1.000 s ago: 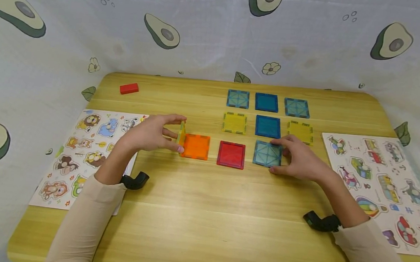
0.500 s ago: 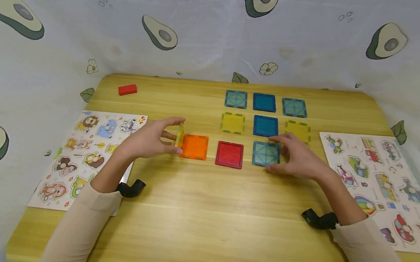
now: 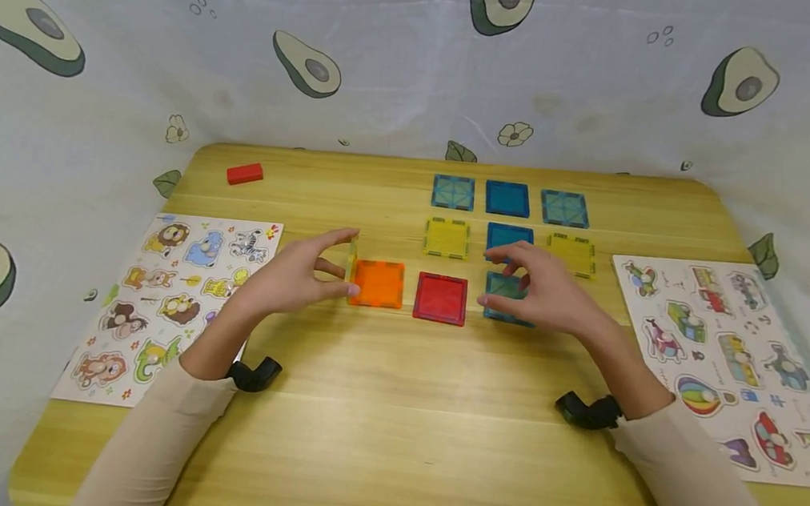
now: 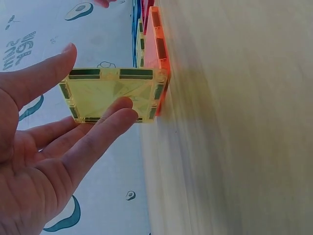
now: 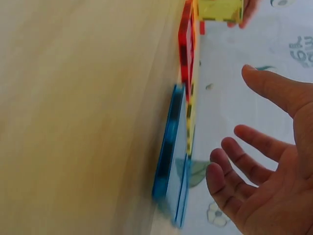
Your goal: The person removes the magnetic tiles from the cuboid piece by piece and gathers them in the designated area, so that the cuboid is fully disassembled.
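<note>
My left hand (image 3: 295, 274) holds a yellow magnetic tile (image 4: 115, 93) upright along the left edge of a flat orange magnetic tile (image 3: 379, 284). In the left wrist view the thumb is at one edge of that tile and the fingers are at its face and opposite edge. Over a light blue tile (image 3: 499, 285) hovers my right hand (image 3: 542, 287), fingers spread and holding nothing; it partly hides this tile. A red tile (image 3: 440, 298) lies flat between the orange and light blue ones.
Behind lie a flat yellow tile (image 3: 446, 239), a dark blue tile (image 3: 510, 236) and another yellow tile (image 3: 573, 255). Several blue tiles form the far row. A red block (image 3: 245, 174) sits back left. Picture puzzle boards flank the table, animals (image 3: 131, 325) left, vehicles (image 3: 714, 352) right.
My right hand has left the right edge of the light blue tile and moved left above it. My left hand stays at the orange tile with the upright yellow tile.
</note>
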A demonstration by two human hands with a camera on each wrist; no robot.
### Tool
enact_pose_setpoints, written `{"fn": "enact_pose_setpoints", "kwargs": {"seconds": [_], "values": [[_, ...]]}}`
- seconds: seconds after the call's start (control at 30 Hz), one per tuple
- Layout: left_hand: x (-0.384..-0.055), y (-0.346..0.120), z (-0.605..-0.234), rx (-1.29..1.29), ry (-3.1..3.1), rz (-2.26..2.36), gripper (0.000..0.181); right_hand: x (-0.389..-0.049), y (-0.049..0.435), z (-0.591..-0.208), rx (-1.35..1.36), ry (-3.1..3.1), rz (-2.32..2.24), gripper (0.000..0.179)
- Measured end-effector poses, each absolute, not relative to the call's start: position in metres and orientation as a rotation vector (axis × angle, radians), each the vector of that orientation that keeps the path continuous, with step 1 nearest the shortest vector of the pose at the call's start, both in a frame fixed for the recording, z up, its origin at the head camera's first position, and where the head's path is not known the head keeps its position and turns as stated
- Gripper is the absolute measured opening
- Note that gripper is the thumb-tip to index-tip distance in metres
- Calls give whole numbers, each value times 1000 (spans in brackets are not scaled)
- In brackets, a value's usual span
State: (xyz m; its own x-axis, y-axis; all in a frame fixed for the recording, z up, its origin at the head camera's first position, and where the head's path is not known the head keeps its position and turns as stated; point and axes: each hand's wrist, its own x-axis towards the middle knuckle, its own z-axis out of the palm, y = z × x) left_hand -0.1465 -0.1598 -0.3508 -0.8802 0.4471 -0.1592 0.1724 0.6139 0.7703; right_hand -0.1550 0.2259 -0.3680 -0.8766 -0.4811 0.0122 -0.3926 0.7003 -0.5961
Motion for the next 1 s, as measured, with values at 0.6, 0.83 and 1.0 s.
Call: {"fn": "enact_pose_setpoints", "kwargs": {"seconds": [0.6, 0.83, 1.0], "values": [[-159, -157, -341, 430, 2424, 1115, 85, -178, 139, -367, -802, 2632, -916, 82], [-158, -157, -342, 436, 2405, 1150, 84, -180, 127, -372, -826, 2622, -898, 84], [-159, -157, -343, 447, 2411, 1145, 84, -181, 119, -374, -852, 2612, -899, 85]]}}
